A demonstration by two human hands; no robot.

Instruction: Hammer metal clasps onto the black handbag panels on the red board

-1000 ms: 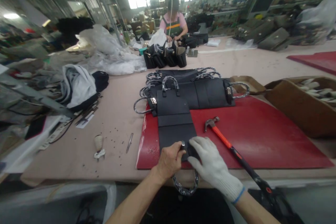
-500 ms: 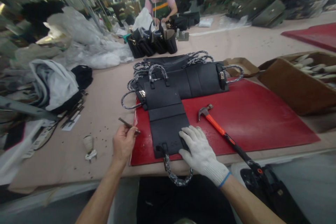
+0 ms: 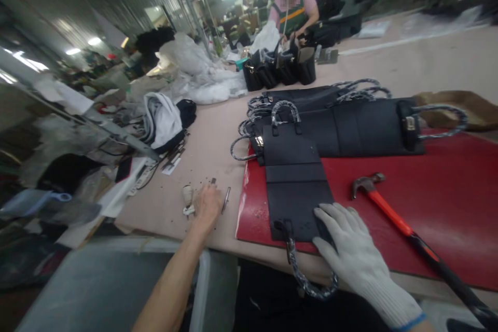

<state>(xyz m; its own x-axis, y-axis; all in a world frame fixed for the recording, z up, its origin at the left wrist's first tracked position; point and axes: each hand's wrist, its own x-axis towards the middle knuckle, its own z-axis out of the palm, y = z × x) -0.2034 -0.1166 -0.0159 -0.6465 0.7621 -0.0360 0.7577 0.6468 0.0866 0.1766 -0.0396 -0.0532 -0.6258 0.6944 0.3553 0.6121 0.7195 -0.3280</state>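
No word, number or brand can be read. Between eight and nine o'clock from the middle of the view, the white strip [image 3: 141,180] bears dark, letter-like marks along its length, too blurred to make out. Towards five o'clock, faint small marks show near the lower edge of the bag [image 3: 296,201]; whether they are lettering cannot be told.

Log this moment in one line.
left hand: between pale-handled tool and metal rod, grip unclear | right hand: gloved, fingers on black panel | hammer: head on red mat
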